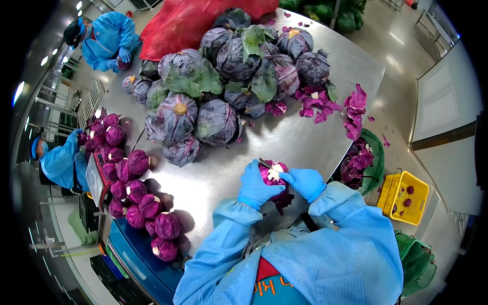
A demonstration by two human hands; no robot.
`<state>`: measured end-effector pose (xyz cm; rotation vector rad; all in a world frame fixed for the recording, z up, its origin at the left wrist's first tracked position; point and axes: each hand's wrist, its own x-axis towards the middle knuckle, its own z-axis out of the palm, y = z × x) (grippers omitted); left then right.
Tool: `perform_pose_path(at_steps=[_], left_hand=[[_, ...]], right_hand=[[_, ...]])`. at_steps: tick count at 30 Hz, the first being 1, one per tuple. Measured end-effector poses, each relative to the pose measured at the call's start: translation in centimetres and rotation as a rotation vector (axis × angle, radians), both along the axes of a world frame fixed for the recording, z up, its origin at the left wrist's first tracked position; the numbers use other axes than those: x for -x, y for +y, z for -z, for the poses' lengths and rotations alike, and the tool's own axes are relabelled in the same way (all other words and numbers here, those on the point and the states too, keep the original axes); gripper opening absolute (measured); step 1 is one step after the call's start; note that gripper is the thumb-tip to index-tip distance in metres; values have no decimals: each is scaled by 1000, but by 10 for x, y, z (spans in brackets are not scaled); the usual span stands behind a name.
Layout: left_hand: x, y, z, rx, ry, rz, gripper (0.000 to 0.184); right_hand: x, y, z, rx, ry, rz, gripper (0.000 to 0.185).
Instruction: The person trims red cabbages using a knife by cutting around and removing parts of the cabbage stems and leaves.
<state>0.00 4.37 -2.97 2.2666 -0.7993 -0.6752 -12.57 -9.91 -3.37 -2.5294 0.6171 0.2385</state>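
Beneath me on the steel table, my left hand [255,186] in a blue glove is wrapped round a peeled red cabbage [271,179]. The cabbage's pale cut stem end faces up, and a loose purple leaf [282,202] hangs below it. A thin dark piece [264,163], perhaps part of a knife, lies across the top beside my left fingertips. My right hand [306,183], gloved too, has its thumb against the stem end with the fingers curled. What it grips, if anything, is hidden.
Untrimmed red cabbages [218,122] pile up ahead beside a red mesh sack [198,25]. Peeled cabbages [136,190] lie left near a scale [95,178]. A green net-lined bin of leaves [375,162] and a yellow basket [426,195] stand right. Two people in blue work at left.
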Motion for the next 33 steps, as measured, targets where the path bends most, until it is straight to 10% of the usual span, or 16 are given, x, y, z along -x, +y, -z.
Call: perform_pose_path(at_steps=[3,11,17,25,33], left_hand=[[3,-1,0,-83,-78,36,111],[-5,1,-8,-71,10,20,118],[6,0,-11,-6,-57,25,110],[25,-14,-15,-139,-154,48,109],[24,-2,0,-13,-161,69,110]], right_hand=[[5,-5,17,201,-98,-16,55],[8,1,31,-514,-238,280,42],[-13,-4,-8,-231,-487,194,51],[-42,-37,-32,-177,44,-168,37],[-39,-29,-18,-223,-67,107,31]])
